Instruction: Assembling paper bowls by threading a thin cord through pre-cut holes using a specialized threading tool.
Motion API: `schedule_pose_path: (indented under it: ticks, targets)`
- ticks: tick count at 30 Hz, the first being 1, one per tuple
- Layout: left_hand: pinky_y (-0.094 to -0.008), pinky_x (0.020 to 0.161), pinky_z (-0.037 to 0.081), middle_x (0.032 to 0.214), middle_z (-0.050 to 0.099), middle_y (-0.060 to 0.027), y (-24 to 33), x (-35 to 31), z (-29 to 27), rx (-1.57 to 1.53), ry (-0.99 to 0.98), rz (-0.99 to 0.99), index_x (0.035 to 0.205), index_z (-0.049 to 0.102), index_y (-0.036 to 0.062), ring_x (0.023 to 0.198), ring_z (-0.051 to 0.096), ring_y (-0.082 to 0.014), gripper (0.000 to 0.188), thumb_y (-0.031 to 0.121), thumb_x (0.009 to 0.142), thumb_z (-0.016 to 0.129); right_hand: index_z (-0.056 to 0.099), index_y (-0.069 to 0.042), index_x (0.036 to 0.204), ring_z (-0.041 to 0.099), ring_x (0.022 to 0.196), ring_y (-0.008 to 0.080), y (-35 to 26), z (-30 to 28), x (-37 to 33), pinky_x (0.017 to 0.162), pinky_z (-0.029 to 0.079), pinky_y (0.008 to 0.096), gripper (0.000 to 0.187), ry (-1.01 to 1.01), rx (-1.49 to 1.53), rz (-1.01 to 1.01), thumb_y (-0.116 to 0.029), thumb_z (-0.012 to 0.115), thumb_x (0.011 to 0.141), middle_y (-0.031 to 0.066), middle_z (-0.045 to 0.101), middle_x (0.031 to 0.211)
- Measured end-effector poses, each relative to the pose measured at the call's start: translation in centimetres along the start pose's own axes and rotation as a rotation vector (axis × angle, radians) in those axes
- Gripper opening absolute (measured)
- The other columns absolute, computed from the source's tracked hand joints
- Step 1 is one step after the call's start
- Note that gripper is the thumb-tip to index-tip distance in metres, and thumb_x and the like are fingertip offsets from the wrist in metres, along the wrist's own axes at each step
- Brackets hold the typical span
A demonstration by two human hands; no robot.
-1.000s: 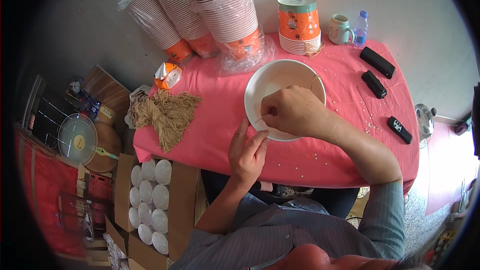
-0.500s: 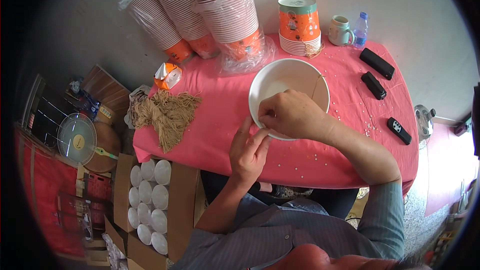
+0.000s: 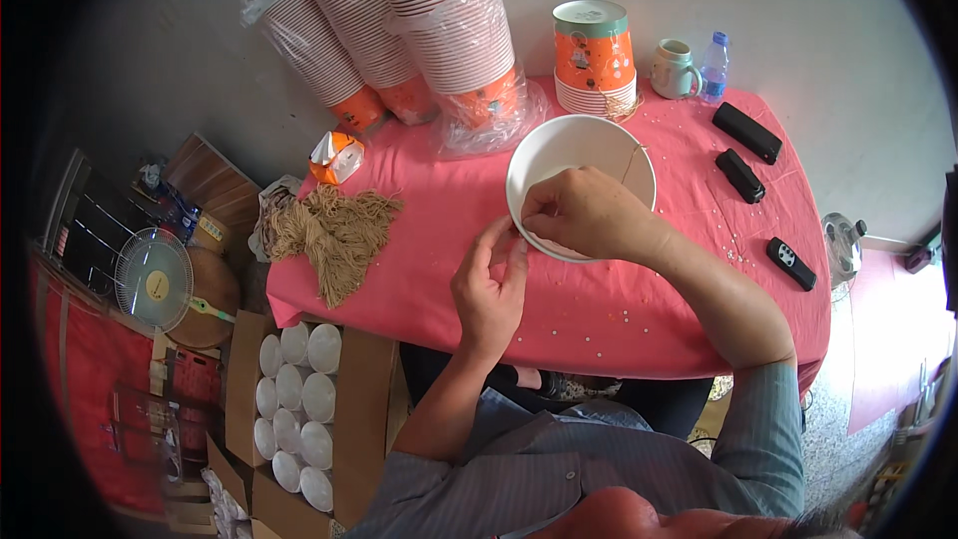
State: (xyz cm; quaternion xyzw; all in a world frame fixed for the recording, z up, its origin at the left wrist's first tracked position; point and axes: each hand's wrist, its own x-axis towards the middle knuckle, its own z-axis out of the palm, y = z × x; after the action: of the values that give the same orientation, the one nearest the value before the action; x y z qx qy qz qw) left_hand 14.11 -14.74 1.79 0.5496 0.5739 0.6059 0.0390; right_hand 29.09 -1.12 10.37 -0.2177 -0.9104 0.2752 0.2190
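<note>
A white-lined paper bucket (image 3: 531, 162) stands on the pink-covered table in front of me, its open mouth facing up toward me. My left hand (image 3: 489, 291) is at its near-left rim, with thumb and fingertips closed against the edge from outside. My right hand (image 3: 597, 216) reaches over the mouth, its fingers pinched together just inside that same rim. What the right fingertips hold is hidden. A thin brown string (image 3: 633, 162) hangs at the bucket's far-right inner wall. To the left lies a bundle of tan strings (image 3: 339, 240).
Tall stacks of paper buckets in plastic (image 3: 454, 50) and an upside-down orange stack (image 3: 593, 58) stand along the wall. Right of them are a mug (image 3: 675, 72), bottle (image 3: 714, 70) and black devices (image 3: 746, 132). A carton (image 3: 364, 419) of white cups sits below left.
The bucket has shifted slightly to the right and away from me. My left hand has moved a little left along the rim; my right hand stays pinched inside it.
</note>
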Motion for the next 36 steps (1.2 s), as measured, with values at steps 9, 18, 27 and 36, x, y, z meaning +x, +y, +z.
schedule_pose_path:
  ticks: [9, 18, 27, 36]
  targets:
    - [-0.0373, 0.085, 0.065, 0.118, 0.081, -0.0168, 0.0, 0.9, 0.8, 0.096, 0.066, 0.036, 0.120, 0.074, -0.0009, 0.102, 0.083, -0.0290, 0.019, -0.002, 0.101, 0.075, 0.085, -0.006, 0.101, 0.079, 0.080, 0.0325, 0.0, -0.4, 0.1, 0.078, 0.060, 0.0442, 0.018, -0.003, 0.023, 0.038, -0.018, 0.075, 0.092, 0.0148, 0.081, 0.089]
    - [-0.0248, 0.073, 0.058, 0.104, 0.077, -0.0044, -1.3, 3.3, -1.5, -0.266, 0.135, -0.207, 0.116, 0.071, 0.0008, 0.089, 0.071, -0.0086, 0.012, 0.012, 0.112, 0.069, 0.084, -0.008, 0.101, 0.079, 0.084, 0.0336, 1.5, -1.5, 0.4, 0.081, 0.062, 0.0454, 0.017, 0.079, -0.130, 0.041, -0.016, 0.073, 0.092, 0.0144, 0.082, 0.091]
    - [-0.0298, 0.077, 0.060, 0.127, 0.075, -0.0157, 0.6, 8.2, -5.8, -0.364, 0.254, -0.045, 0.118, 0.069, 0.0018, 0.104, 0.074, -0.0173, 0.012, 0.011, 0.111, 0.066, 0.080, -0.007, 0.112, 0.079, 0.090, 0.0250, 1.4, -4.4, 0.1, 0.083, 0.063, 0.0416, 0.020, 0.219, -0.013, 0.109, -0.014, 0.073, 0.095, 0.0110, 0.081, 0.093]
    - [-0.0355, 0.083, 0.059, 0.113, 0.077, -0.0085, 6.7, 14.0, -0.3, 0.092, -0.235, 0.482, 0.102, 0.072, -0.0002, 0.093, 0.075, -0.0183, 0.008, 0.006, 0.100, 0.076, 0.079, -0.004, 0.119, 0.072, 0.073, 0.0123, 0.7, -4.4, 0.3, 0.072, 0.059, 0.0319, 0.027, 0.070, 0.526, 0.043, -0.026, 0.079, 0.103, 0.0048, 0.074, 0.080]
